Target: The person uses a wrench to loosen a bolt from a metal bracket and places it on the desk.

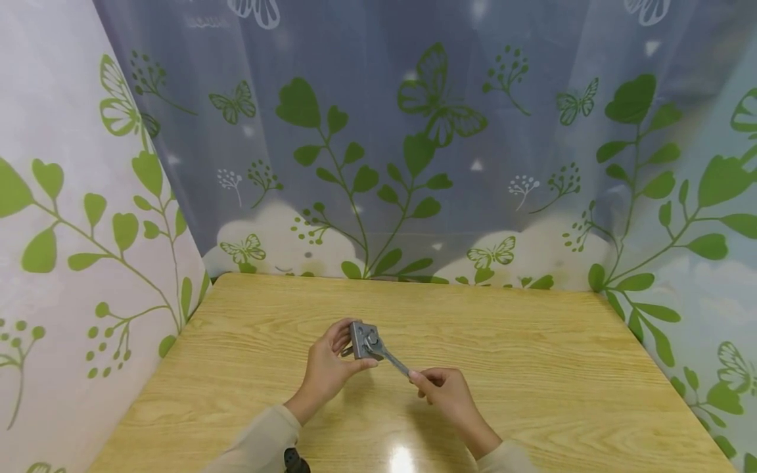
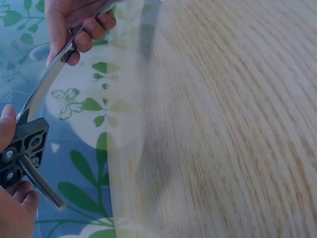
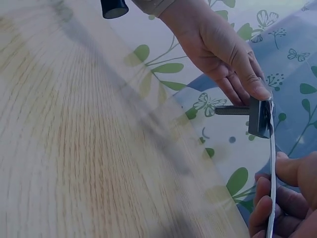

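My left hand [image 1: 329, 363] grips a small dark grey square block [image 1: 357, 341] by its edges, thumb along the lower side. A threaded bolt [image 2: 42, 182] runs through the block, its shank sticking out of the back. On the front face sits the bolt's hex head [image 1: 371, 339], with the end of a metal wrench [image 1: 395, 361] over it. My right hand [image 1: 447, 394] pinches the wrench's handle near its far end between thumb and fingers. In the right wrist view the wrench [image 3: 272, 183] shows edge-on, flat against the block [image 3: 258, 118].
Both hands are above a light wood-grain table [image 1: 532, 348]. A blue curtain [image 1: 378, 164] with green leaves and butterflies hangs behind its far edge, and similar printed cloth [image 1: 77, 197] hangs at the sides. A black device [image 1: 294, 460] is at the left sleeve.
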The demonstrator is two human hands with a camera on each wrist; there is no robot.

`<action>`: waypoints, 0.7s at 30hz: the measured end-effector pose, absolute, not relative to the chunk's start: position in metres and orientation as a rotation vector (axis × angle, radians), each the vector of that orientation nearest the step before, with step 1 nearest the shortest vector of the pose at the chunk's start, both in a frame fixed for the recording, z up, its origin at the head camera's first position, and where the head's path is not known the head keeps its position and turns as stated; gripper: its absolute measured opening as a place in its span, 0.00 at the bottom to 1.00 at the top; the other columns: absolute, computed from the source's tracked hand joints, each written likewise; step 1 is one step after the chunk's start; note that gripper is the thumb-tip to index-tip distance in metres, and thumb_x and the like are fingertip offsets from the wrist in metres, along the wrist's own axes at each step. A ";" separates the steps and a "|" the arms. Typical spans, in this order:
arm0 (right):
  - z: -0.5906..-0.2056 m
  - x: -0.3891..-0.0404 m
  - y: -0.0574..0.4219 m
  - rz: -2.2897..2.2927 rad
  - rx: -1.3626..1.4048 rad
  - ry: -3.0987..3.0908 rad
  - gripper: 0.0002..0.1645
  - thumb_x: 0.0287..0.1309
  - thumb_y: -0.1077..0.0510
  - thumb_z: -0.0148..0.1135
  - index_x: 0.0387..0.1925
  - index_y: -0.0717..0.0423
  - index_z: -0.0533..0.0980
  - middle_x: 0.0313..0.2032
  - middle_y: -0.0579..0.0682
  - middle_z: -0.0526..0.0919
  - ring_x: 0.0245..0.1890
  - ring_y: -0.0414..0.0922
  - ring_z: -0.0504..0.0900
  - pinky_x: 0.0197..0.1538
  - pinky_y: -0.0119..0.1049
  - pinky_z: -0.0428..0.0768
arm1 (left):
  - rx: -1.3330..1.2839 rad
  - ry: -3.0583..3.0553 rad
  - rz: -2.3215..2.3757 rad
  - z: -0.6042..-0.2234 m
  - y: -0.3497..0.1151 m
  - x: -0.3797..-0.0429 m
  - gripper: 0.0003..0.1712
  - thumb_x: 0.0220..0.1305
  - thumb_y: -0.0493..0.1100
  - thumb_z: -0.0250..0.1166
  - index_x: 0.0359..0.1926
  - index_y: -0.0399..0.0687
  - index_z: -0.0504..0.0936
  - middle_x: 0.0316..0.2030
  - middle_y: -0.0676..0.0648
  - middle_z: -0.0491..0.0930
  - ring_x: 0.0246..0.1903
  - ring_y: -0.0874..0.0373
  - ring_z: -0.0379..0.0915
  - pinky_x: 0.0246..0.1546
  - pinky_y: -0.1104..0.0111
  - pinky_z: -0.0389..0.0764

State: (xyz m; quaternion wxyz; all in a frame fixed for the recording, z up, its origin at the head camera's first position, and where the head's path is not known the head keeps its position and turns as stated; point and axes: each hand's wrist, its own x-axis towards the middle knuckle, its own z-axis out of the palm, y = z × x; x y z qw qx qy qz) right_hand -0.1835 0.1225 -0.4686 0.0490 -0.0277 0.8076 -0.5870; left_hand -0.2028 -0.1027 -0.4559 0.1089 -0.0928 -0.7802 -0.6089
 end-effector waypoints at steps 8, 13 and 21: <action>-0.473 -0.187 0.116 -1.806 -0.013 2.452 0.17 0.61 0.56 0.64 0.31 0.70 0.82 0.18 0.47 0.75 0.18 0.39 0.69 0.22 0.27 0.70 | -0.302 -2.292 -1.765 -0.455 -0.103 -0.202 0.44 0.41 0.40 0.79 0.62 0.39 0.70 0.57 0.36 0.76 0.56 0.43 0.74 0.55 0.54 0.78; -0.474 -0.187 0.116 -1.799 -0.037 2.456 0.18 0.61 0.55 0.64 0.33 0.71 0.81 0.18 0.47 0.76 0.18 0.39 0.69 0.22 0.28 0.69 | -0.311 -2.297 -1.761 -0.456 -0.104 -0.204 0.45 0.41 0.40 0.79 0.62 0.38 0.70 0.57 0.36 0.76 0.56 0.43 0.74 0.55 0.56 0.78; -0.471 -0.196 0.129 -1.803 -0.209 2.451 0.18 0.60 0.54 0.65 0.32 0.69 0.81 0.19 0.47 0.77 0.19 0.38 0.70 0.22 0.26 0.71 | -0.384 -2.309 -1.823 -0.450 -0.109 -0.204 0.46 0.41 0.37 0.78 0.63 0.36 0.69 0.56 0.38 0.77 0.56 0.44 0.74 0.58 0.63 0.76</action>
